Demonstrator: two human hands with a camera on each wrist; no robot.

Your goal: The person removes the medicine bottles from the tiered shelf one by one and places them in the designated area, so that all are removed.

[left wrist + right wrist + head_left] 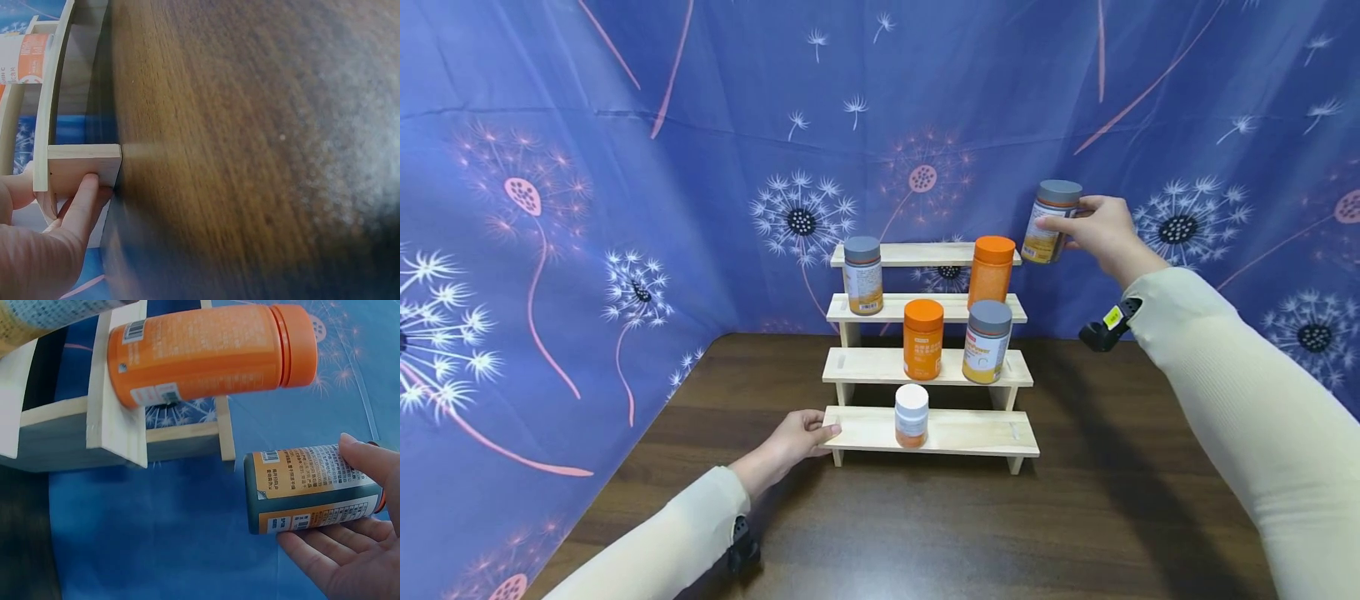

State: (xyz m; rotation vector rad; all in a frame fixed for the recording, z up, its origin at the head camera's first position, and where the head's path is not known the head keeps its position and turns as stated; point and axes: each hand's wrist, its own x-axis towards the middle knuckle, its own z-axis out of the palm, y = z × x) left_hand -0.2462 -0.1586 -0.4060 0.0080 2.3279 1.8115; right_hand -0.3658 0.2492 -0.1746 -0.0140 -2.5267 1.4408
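Observation:
My right hand [1108, 233] holds a grey-capped supplement bottle [1051, 223] in the air, right of the top step of a wooden tiered rack [857, 364]. In the right wrist view, the thumb and fingers grip this bottle [312, 487] near one end, and its base points toward the rack. My left hand [797, 435] grips the left end of the rack's lowest step. Its thumb lies over the board, while a fingertip [90, 180] presses on the wooden leg panel [75, 164] in the left wrist view.
A small white bottle [912, 417] stands on the lowest step. Above it are an orange bottle [922, 342] and a grey-capped bottle [987, 343]. The third step carries another grey-capped bottle [863, 277] and a taller orange bottle [991, 271]. A blue dandelion-print cloth [700, 208] hangs behind the brown table [925, 533].

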